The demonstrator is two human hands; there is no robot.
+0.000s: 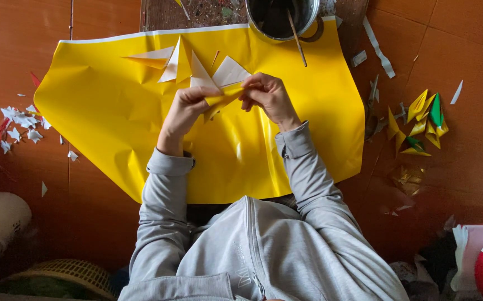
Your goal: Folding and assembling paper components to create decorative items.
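At the centre of the frame, a little above the middle, the left hand [188, 106] and the right hand [268, 96] meet over one small folded yellow paper piece [222, 98]. Both hands are closed on it: the fingers of each pinch one end, the left end lower, the right end higher. The piece is lifted just above a big yellow sheet [113, 122] that covers the middle of the frame. Just above the hands, some paper triangles [188, 64], white and yellow, lie on the sheet. At the top edge stands a dark metal pot [280, 19] with a thin stick [297, 39] inside. At the right, on the brown floor [464, 56], lie folded yellow and green paper shapes [422, 120]. At the left lie small white paper scraps [21, 122].
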